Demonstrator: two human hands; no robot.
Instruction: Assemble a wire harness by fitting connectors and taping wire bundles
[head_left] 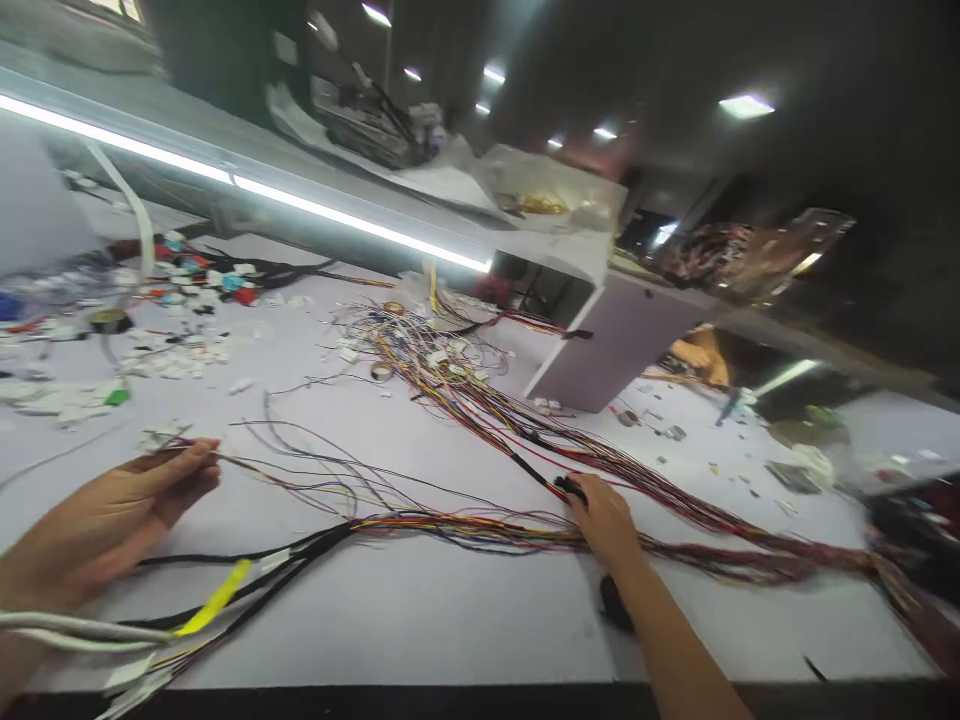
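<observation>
My left hand is closed in a pinch on the ends of several thin wires at the left. Beyond its fingertips is a small pale piece, too blurred to name. My right hand curls over the wire harness near the middle, with a black part at its fingers. Its grip is partly hidden. The harness runs across the table and branches at the left into black-sleeved cables, one bearing a yellow tag. A dark round object lies beneath my right wrist.
A second bundle of loose wires stretches behind the harness on the white table. Connectors and a tape roll lie at the left. A lit shelf and upright panel stand behind; another person's hand appears beyond.
</observation>
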